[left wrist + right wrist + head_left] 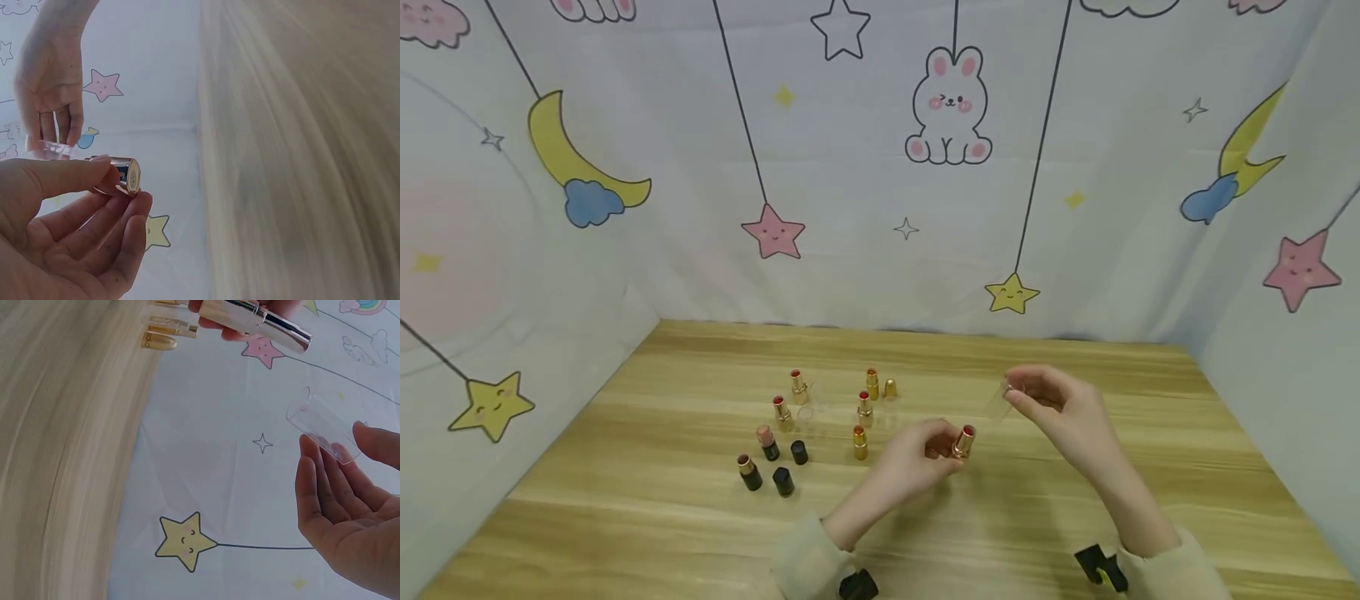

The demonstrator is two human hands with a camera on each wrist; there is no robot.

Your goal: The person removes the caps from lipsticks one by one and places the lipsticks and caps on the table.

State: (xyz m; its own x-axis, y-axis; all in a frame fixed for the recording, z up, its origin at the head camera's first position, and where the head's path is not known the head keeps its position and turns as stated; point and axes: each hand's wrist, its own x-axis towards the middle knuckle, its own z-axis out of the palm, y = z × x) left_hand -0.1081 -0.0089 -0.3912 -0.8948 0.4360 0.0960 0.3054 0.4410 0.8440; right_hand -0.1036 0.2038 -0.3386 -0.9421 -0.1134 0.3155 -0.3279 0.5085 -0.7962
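Note:
Raised above the table, my left hand [913,458] pinches a gold lipstick [963,443] between thumb and fingers, its red tip pointing up. The left wrist view shows the lipstick's shiny base [133,178] close up. To the right, my right hand [1067,412] holds a clear cylindrical cap [325,428] by one end between thumb and fingers. That cap is faint in the head view. Lipstick and cap are apart, with a gap between the two hands.
Left of my hands stand gold lipsticks [865,410], a gold cap [891,389], black-based lipsticks [749,473] and black caps [783,482]. Clear caps [806,417] are hard to make out near the back ones. A printed cloth [865,275] hangs behind the wooden table [625,517].

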